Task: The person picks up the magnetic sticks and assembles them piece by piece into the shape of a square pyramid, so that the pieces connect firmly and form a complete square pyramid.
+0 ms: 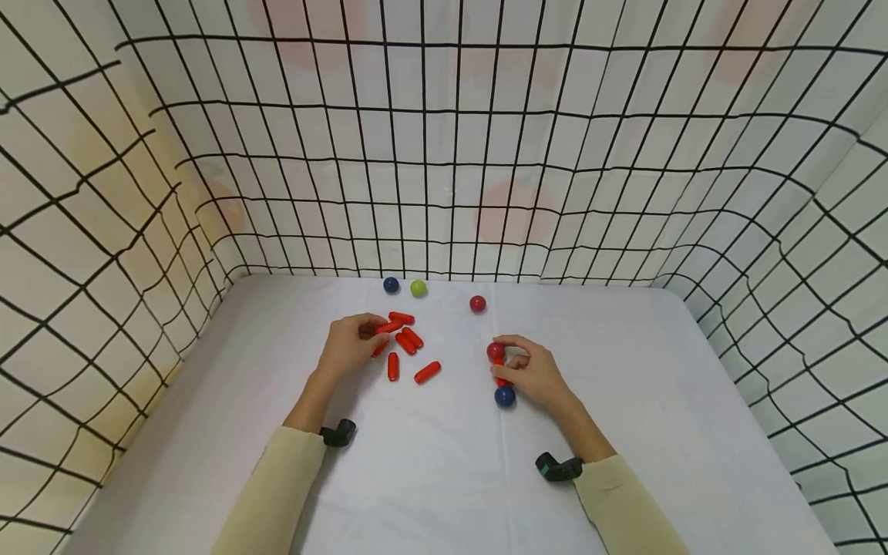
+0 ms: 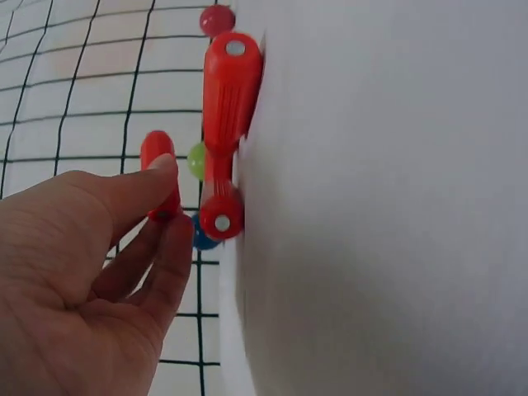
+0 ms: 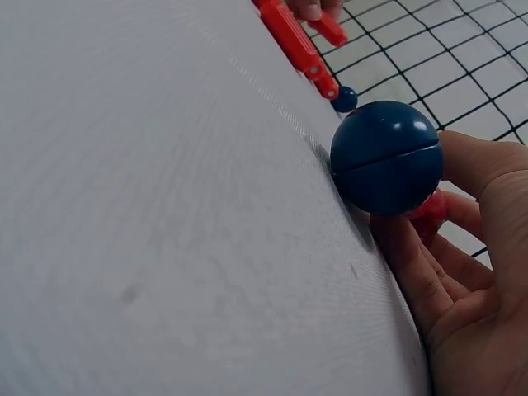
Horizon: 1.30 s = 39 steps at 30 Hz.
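Note:
My left hand (image 1: pixel 349 339) (image 2: pixel 91 272) pinches a red rod (image 1: pixel 390 327) (image 2: pixel 156 147) between thumb and fingers, raised a little off the table. Close around it several loose red rods (image 1: pixel 393 367) (image 2: pixel 231 91) lie on the cloth. Farther right, my right hand (image 1: pixel 536 375) (image 3: pixel 483 305) holds another red rod (image 1: pixel 500 381) between thumb and fingers. A blue ball (image 1: pixel 505 397) (image 3: pixel 386 158) sits at this rod's near end, and a red ball (image 1: pixel 496 352) (image 3: pixel 428 213) at its far end. Fingers partly hide this rod.
Toward the back of the white-covered table (image 1: pixel 416 478) stand a dark blue ball (image 1: pixel 391 285), a green ball (image 1: pixel 418 288) and a second red ball (image 1: pixel 477 304). Black wire mesh (image 1: pixel 454 166) rises behind the table and along both sides.

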Tool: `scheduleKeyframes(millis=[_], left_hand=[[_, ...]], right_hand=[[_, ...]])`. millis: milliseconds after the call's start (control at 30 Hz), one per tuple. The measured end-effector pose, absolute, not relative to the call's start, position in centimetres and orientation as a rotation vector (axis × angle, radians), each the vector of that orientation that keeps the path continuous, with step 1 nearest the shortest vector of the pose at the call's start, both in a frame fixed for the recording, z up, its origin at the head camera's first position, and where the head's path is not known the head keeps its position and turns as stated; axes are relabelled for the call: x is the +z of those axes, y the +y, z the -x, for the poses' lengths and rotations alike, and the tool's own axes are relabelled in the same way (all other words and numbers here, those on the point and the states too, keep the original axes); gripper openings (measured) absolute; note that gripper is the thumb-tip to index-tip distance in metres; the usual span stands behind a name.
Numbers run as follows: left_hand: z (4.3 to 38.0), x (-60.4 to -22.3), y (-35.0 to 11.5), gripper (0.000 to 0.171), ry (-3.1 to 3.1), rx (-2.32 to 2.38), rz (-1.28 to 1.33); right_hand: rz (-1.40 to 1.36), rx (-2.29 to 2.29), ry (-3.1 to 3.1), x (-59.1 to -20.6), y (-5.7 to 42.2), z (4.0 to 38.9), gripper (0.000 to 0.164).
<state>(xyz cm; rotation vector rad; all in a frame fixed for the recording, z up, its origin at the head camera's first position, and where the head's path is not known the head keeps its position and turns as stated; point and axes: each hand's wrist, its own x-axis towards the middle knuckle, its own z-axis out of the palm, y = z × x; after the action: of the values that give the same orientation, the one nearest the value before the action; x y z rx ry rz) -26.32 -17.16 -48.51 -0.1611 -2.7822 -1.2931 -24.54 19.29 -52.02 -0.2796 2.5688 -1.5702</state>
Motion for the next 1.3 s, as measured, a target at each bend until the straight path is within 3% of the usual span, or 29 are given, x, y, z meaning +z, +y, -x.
scheduleKeyframes(millis=[633, 1300], left_hand=[[26.0, -48.7, -11.5, 0.025, -2.782, -1.357, 0.468], [26.0, -49.0, -6.8, 0.022, -2.856, -1.276, 0.581]], right_hand=[[0.287, -1.644, 2.538, -52.0, 19.0, 24.5, 0.052], [0.287, -1.645, 2.511, -52.0, 17.9, 24.5, 0.056]])
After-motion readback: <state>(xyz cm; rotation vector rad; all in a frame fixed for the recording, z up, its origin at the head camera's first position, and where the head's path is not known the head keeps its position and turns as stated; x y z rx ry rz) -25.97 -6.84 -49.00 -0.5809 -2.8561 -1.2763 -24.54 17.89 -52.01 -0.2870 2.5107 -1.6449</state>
